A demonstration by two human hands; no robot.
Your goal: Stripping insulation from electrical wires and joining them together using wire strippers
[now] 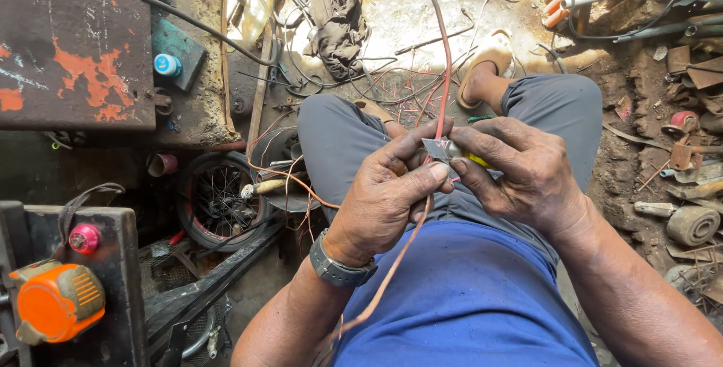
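Above the lap, left hand (388, 190) and right hand (520, 171), each grip pinching the reddish wire (444, 50).

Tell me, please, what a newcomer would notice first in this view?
At centre, the left hand and right hand pinch a small metal blade against a long reddish wire over the lap. Bottom left sits a bright orange power tool; beside the knee lies a spoked wheel.

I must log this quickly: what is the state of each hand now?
Left hand: closed on the reddish wire.
Right hand: closed on a small blade with yellow handle, at the wire.
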